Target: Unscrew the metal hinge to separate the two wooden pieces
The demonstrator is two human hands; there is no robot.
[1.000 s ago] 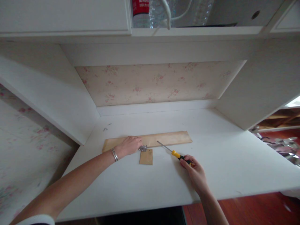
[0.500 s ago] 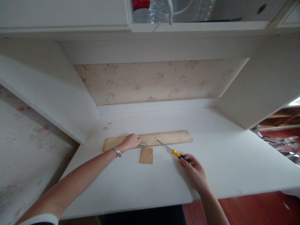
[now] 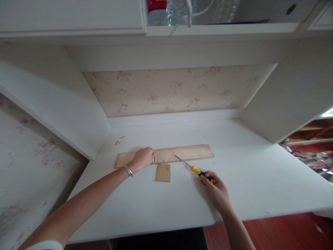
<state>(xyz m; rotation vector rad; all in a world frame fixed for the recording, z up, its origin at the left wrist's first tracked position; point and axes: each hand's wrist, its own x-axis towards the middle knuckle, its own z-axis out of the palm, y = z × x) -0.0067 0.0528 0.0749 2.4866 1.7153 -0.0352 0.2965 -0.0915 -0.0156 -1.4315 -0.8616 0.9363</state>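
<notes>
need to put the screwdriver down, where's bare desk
Bare desk right of the right hand, and behind the long board. Crowded between the left hand, small board and screwdriver.

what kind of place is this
Likely a room at home, at a white built-in desk: floral wallpaper behind it, a cupboard overhead, and a water bottle on the shelf above.

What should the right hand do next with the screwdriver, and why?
Probably swing the screwdriver tip left to the metal hinge. The left hand covers most of that hinge on the long wooden strip, while the right hand grips the handle with the tip resting short of it.
</notes>
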